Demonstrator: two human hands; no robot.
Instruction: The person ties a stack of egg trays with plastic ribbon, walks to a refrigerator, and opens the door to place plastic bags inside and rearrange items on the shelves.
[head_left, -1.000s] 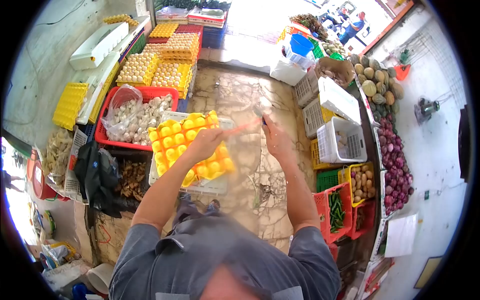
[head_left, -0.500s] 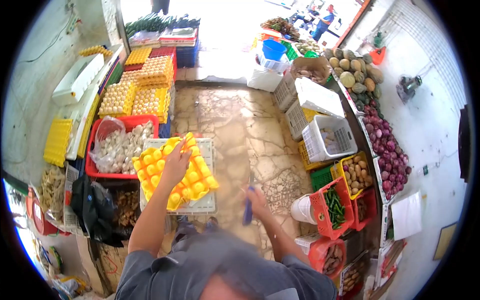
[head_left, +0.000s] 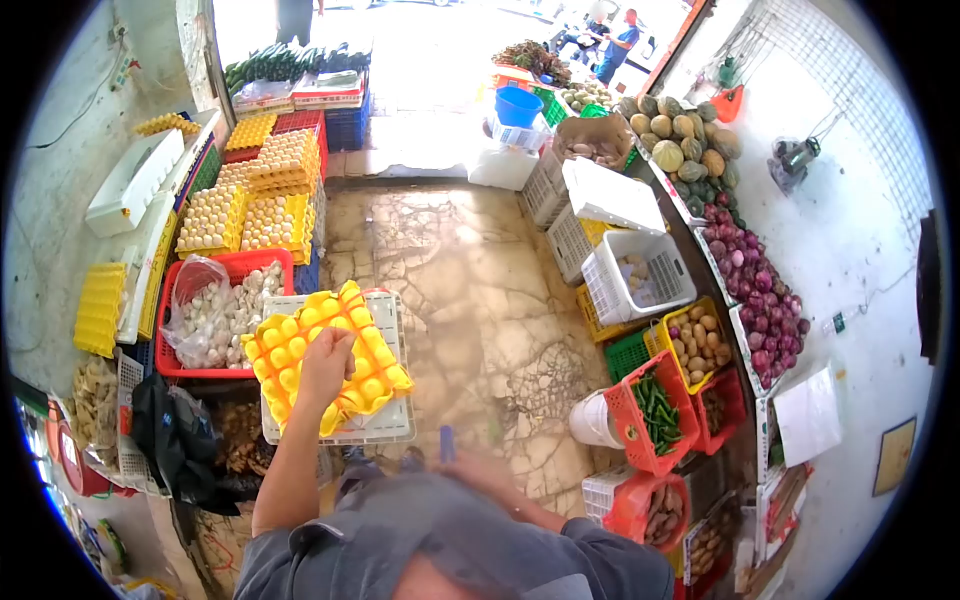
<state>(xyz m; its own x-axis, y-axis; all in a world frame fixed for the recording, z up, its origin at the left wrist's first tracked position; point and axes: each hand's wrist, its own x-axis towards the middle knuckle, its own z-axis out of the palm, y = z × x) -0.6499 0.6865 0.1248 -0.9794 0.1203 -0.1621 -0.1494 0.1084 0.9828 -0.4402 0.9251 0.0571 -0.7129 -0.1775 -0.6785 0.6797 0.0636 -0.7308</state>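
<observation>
Our left hand [head_left: 327, 364] is curled into a fist over the yellow tray [head_left: 284, 345], which lies aslant on a white crate [head_left: 396, 426], nearly square, one corner toward the doorway [head_left: 420, 110]. Our blurred right hand [head_left: 476, 472] grips a blue handle [head_left: 447, 442], whose length points forward from us.

Smooth plastic tray [head_left: 377, 350], matt cloth shirt [head_left: 325, 555], glossy floor [head_left: 450, 265]

Daylight bleaches the pavement [head_left: 425, 105], edges bow into black, and the right hand [head_left: 480, 470] blurs.
</observation>
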